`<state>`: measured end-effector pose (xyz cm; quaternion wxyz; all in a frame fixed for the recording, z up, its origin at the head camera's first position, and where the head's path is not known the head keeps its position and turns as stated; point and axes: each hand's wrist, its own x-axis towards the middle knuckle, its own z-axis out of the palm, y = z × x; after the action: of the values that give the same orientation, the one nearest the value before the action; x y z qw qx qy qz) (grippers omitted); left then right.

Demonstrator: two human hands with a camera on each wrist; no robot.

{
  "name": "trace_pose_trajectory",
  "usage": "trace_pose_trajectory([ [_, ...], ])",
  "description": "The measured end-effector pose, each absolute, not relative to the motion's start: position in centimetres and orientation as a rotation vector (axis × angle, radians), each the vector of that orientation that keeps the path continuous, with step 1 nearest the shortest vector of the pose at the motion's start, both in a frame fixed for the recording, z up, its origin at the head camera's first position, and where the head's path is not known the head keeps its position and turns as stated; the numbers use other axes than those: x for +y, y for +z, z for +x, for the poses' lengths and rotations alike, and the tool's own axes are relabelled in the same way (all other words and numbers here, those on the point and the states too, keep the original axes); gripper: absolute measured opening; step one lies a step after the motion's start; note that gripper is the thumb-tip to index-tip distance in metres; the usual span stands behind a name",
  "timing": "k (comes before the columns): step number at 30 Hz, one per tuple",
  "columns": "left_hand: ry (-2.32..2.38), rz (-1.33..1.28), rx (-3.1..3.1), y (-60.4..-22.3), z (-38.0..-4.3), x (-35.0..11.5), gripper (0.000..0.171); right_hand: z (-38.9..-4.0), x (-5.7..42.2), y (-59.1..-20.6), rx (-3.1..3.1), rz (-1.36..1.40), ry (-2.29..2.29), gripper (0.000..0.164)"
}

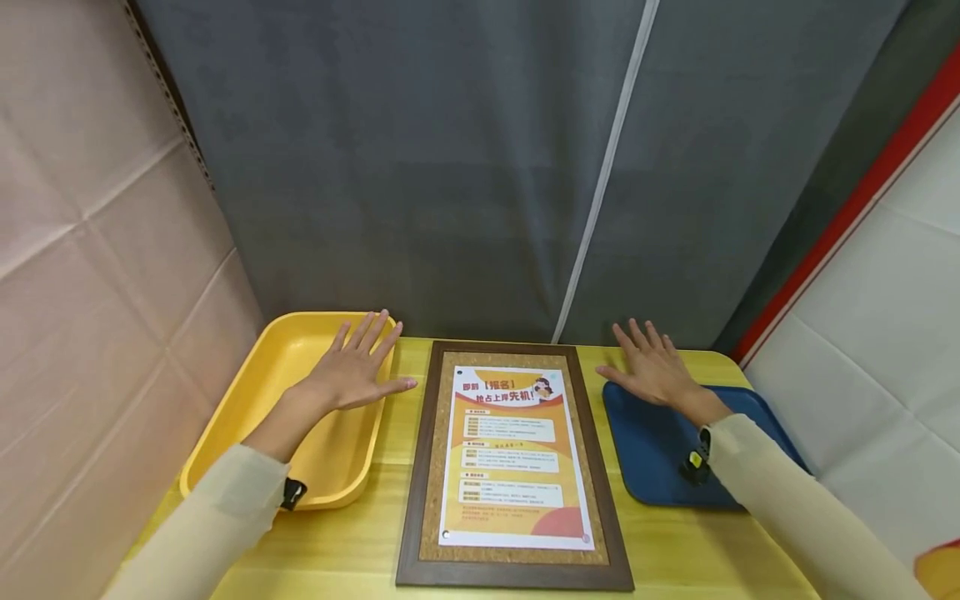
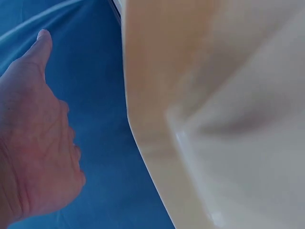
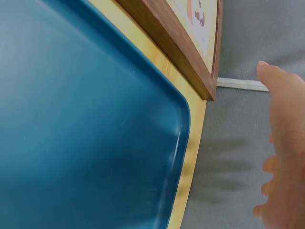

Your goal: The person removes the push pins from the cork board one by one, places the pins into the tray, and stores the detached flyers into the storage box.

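My left hand is spread over the right rim of a yellow tray, holding nothing. On the other side, my right hand hovers with fingers apart over the far left corner of a blue tray, also holding nothing. Between the two lies a brown-framed cork board with an orange and white printed poster pinned on it by its corners. The left wrist view shows the left palm beside the tray's pale-looking edge. In the right wrist view, the right thumb points toward the board's frame.
The light wooden table ends at a grey curtain with a white vertical strip. Pale fabric walls stand at both sides, the right one edged by a red band. Something red and yellow shows at the lower right corner.
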<state>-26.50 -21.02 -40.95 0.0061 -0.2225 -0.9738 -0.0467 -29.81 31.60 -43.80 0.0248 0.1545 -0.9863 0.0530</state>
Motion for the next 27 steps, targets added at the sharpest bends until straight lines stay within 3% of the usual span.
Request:
trace_pose_trajectory([
  [27,-0.209,-0.901,-3.021,-43.5,-23.5,-12.3,0.107,-30.1,27.1,-46.7,-3.043,0.577,0.326,0.092],
])
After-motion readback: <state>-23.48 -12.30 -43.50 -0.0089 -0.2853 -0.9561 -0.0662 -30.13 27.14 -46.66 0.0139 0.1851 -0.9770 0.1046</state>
